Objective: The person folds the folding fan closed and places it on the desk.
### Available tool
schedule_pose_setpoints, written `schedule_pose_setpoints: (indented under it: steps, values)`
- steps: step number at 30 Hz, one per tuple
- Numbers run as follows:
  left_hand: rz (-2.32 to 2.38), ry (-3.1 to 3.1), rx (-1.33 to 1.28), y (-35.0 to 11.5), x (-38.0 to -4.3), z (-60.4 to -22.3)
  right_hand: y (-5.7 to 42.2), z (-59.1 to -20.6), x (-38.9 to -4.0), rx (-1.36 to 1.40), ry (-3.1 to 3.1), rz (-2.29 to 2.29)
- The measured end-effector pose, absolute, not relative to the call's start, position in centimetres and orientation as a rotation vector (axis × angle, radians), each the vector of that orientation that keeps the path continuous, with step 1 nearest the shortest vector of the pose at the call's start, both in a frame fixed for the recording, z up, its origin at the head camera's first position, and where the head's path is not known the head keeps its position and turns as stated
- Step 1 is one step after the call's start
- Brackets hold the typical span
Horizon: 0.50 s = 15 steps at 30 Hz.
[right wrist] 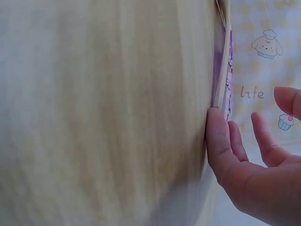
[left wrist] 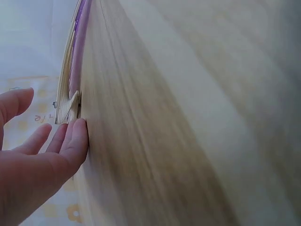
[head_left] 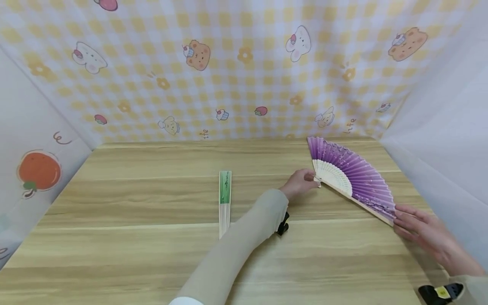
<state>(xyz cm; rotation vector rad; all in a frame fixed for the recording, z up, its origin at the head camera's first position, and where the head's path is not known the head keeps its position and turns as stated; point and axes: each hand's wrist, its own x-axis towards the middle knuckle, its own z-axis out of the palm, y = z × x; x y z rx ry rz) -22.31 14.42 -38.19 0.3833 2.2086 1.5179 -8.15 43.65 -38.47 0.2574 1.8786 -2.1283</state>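
A purple folding fan (head_left: 367, 180) with pale ribs lies spread out on the right part of the table. At its pivot end is my left hand (head_left: 301, 183); in the left wrist view the fingertips (left wrist: 80, 129) touch the pale end of the ribs, while the thumb stands apart. My right hand (head_left: 428, 235) is at the fan's outer right corner. Its fingers are extended, and in the right wrist view a fingertip (right wrist: 215, 117) meets the outer rib (right wrist: 222, 77), with the thumb held away. A folded green fan (head_left: 225, 188) lies left of my left forearm, its lower end reaching the sleeve.
The wood-grain table (head_left: 126, 203) ends at a yellow checked curtain (head_left: 244, 84) behind. White side walls stand left and right, the right one (head_left: 442, 127) close beyond the purple fan. Black straps are at both wrists.
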Motion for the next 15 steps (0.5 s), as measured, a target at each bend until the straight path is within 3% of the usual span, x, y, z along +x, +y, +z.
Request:
schedule_pose_setpoints:
  steps: [15]
  values:
    - [1.486,2.124,0.437,14.3,-22.5,-38.2,44.2,-39.6,-7.3,0.127,1.775,-2.248]
